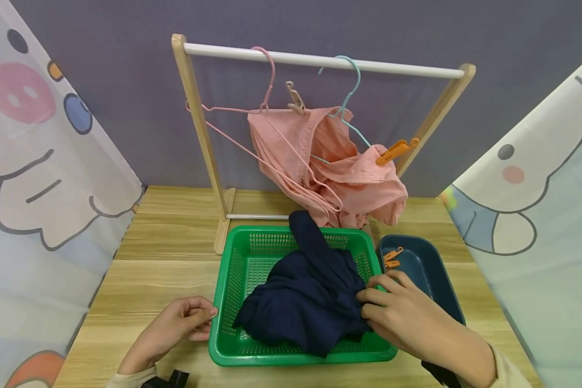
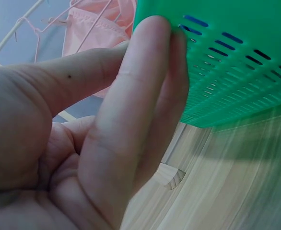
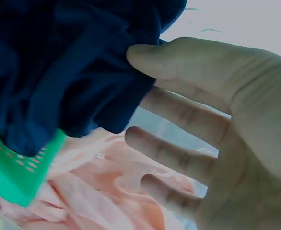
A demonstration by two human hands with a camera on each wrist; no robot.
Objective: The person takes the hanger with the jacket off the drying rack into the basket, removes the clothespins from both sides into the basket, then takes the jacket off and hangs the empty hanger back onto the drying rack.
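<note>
A crumpled navy garment [image 1: 305, 296] lies in the green plastic basket [image 1: 223, 353], with one narrow part stretching over the back rim. My right hand [image 1: 407, 312] pinches the garment's right side between thumb and index finger; the right wrist view shows the other fingers of that hand [image 3: 217, 124] spread away from the cloth. At the basket's left rim, my left hand [image 1: 177, 326] holds the edge with thumb and fingertips. Close up in the left wrist view, the fingers [image 2: 143, 72] meet the basket's outer wall [image 2: 236, 72].
Behind the basket stands a wooden rack with a white rail [image 1: 300, 56]. On it hang a pink hanger [image 1: 271, 81], a blue hanger [image 1: 356, 81] and pink clothing [image 1: 286, 145] with a beige clip [image 1: 296, 99] and an orange clip [image 1: 395, 151]. A dark blue tray [image 1: 424, 269] holds orange clips [image 1: 392, 258].
</note>
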